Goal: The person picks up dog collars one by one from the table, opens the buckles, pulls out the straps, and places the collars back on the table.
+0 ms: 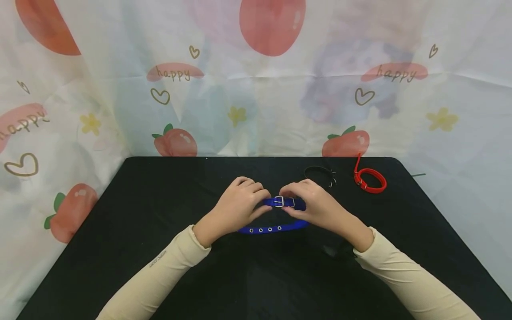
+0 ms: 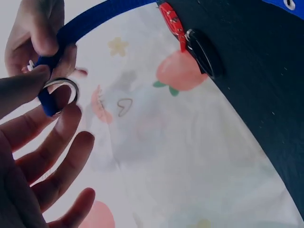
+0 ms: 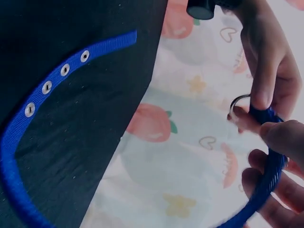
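Both hands hold a blue collar (image 1: 294,226) up over the black table. My left hand (image 1: 239,203) pinches its buckle end between thumb and forefinger; in the left wrist view a round metal ring (image 2: 76,90) shows at those fingertips and the other fingers are spread. My right hand (image 1: 318,203) pinches the strap just right of the silver buckle (image 1: 279,202). The strap loops down toward me, and its free end (image 3: 128,39), with several metal eyelets (image 3: 65,70), lies close over the table in the right wrist view.
A black collar (image 1: 318,167) with metal fittings lies behind my right hand. To its right is a coiled red collar (image 1: 374,190), its tip reaching the table's back edge. A printed curtain (image 1: 276,111) stands behind the black table (image 1: 168,186) and along its sides.
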The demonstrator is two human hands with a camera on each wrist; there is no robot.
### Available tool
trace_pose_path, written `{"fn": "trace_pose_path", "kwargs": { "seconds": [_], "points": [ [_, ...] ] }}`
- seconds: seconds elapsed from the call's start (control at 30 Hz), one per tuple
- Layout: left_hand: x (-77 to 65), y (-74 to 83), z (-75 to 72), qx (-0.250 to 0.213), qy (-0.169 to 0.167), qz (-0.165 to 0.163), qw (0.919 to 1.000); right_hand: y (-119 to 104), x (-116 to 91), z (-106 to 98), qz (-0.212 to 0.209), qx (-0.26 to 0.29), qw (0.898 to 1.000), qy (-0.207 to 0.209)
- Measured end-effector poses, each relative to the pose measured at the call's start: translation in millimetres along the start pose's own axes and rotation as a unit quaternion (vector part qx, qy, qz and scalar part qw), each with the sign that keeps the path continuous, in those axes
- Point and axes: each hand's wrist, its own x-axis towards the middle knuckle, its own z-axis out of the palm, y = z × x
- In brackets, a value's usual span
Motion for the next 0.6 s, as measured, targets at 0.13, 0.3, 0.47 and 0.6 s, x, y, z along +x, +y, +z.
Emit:
{"fn": "trace_pose_path", "kwargs": {
  "seconds": [0.13,0.3,0.47,0.6],
  "points": [
    [-7.5,-8.0,-1.4,-0.014,0.0,-0.02,0.9997,3.4,-4.8,-1.8,0.047,0.008,0.998,-0.045],
    [-16.2,-19.6,-6.8,-0.013,-0.005,-0.036,0.9993,12.8,-11.6,-5.1,0.046,0.009,0.997,-0.06],
    [-23.6,-36.1,-12.9,0.006,0.009,-0.031,0.9995,30.6,-16.8,-7.4,-0.039,-0.028,0.999,-0.006],
    [-33.3,-53.3,-15.0,0.023,0.015,-0.017,0.9995,46.4,-21.1,-8.1,-0.099,-0.072,0.992,0.017]
  ]
}}
